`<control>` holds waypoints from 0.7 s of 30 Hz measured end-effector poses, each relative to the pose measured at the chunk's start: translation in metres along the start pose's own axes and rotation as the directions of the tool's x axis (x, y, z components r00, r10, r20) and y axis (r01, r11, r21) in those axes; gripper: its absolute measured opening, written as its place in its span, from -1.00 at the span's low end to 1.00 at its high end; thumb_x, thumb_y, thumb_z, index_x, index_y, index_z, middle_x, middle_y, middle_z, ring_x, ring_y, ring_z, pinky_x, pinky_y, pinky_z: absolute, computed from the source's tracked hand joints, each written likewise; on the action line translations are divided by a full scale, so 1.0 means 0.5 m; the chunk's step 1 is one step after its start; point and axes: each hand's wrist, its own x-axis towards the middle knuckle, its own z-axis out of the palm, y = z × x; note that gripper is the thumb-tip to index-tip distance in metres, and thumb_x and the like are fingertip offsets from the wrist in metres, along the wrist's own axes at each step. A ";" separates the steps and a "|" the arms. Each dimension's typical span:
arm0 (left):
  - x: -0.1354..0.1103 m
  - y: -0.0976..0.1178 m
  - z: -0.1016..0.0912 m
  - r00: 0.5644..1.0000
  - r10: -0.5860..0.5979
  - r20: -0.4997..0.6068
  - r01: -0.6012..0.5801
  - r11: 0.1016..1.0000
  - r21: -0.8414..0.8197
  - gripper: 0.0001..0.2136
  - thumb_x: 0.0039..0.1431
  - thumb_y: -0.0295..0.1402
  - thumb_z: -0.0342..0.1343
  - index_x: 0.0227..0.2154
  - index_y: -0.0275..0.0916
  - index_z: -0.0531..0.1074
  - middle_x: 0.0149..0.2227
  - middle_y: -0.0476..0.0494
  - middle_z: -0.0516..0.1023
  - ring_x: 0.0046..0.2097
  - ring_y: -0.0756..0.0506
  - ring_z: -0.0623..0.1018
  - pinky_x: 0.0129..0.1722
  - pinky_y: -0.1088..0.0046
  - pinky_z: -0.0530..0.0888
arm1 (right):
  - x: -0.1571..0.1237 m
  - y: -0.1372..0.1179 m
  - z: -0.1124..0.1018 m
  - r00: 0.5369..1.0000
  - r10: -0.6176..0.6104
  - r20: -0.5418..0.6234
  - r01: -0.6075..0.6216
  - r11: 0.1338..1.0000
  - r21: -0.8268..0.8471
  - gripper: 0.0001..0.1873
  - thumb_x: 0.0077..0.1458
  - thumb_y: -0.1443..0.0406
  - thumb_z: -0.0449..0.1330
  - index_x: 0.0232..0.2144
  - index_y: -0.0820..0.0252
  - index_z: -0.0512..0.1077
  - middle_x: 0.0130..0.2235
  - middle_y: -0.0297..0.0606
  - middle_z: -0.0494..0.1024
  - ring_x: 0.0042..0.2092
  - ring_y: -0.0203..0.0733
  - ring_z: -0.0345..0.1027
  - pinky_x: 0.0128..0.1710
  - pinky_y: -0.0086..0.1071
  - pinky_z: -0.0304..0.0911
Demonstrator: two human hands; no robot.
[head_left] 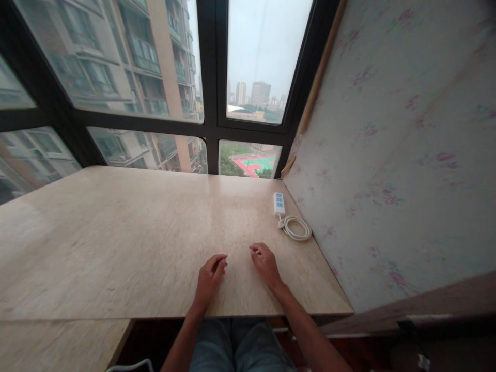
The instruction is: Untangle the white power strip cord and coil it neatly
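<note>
My left hand (210,279) rests on the light wooden tabletop (127,237) near its front edge, fingers curled loosely together, with nothing visible in it. My right hand (265,263) lies just to the right of it, also on the tabletop, fingers bent inward with the tips pinched together; whether anything small is between them I cannot make out. The two hands are a short gap apart and do not touch.
A white power strip (278,203) with its coiled white cable (296,228) lies at the table's right edge by the floral-papered wall (391,155). Large dark-framed windows (211,124) stand behind the table. My knees in jeans (236,346) are below the front edge.
</note>
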 end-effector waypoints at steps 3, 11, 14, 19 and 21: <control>0.001 -0.003 0.000 1.000 -0.010 0.002 0.010 1.000 -0.005 -0.70 0.07 -0.14 0.06 -0.28 -0.24 0.52 -0.36 -0.15 0.60 -0.36 -0.11 0.58 -0.36 0.37 0.54 | 0.095 0.046 -0.070 0.994 -0.050 -0.100 0.016 0.948 -0.318 -0.68 0.11 0.33 0.01 -0.12 0.23 0.44 -0.10 -0.09 0.49 0.01 -0.08 0.31 0.07 -0.20 0.18; 0.007 -0.001 -0.001 0.998 -0.061 -0.009 0.061 0.998 0.001 -0.67 0.02 -0.08 0.09 -0.30 -0.23 0.53 -0.40 -0.15 0.61 -0.38 -0.14 0.59 -0.40 0.36 0.56 | 0.339 0.132 -0.186 0.952 0.276 -0.135 -0.278 0.583 -0.763 -0.25 0.17 0.08 0.09 0.28 0.36 0.06 0.24 0.21 0.15 0.24 0.19 0.06 0.16 -0.10 -0.01; 0.011 -0.006 -0.002 0.997 -0.073 -0.020 0.073 0.997 -0.003 -0.66 -0.01 -0.07 0.11 -0.31 -0.22 0.53 -0.40 -0.16 0.62 -0.40 -0.14 0.59 -0.40 0.35 0.56 | 0.350 0.162 -0.182 0.919 0.388 -0.068 -0.291 0.553 -0.781 -0.20 0.16 -0.01 0.08 0.32 0.22 0.00 0.30 0.20 0.06 0.28 0.27 -0.01 0.15 0.02 -0.04; 0.014 -0.021 -0.004 0.995 -0.101 -0.025 0.101 0.995 0.008 -0.63 -0.02 -0.04 0.12 -0.28 -0.22 0.54 -0.39 -0.16 0.62 -0.41 -0.15 0.60 -0.40 0.35 0.57 | 0.319 0.187 -0.164 0.907 0.418 -0.050 -0.296 0.550 -0.780 -0.37 0.25 0.10 -0.05 0.30 0.17 0.07 0.12 0.09 0.40 0.15 0.12 0.23 0.14 0.00 -0.01; 0.015 -0.025 -0.005 0.995 -0.102 -0.016 0.102 0.994 0.023 -0.63 0.00 -0.04 0.12 -0.27 -0.22 0.53 -0.39 -0.16 0.63 -0.41 -0.15 0.61 -0.39 0.35 0.57 | 0.305 0.186 -0.160 0.916 0.396 -0.068 -0.298 0.554 -0.777 -0.39 0.26 0.13 -0.07 0.31 0.17 0.06 0.13 0.06 0.40 0.16 0.11 0.22 0.16 0.02 -0.05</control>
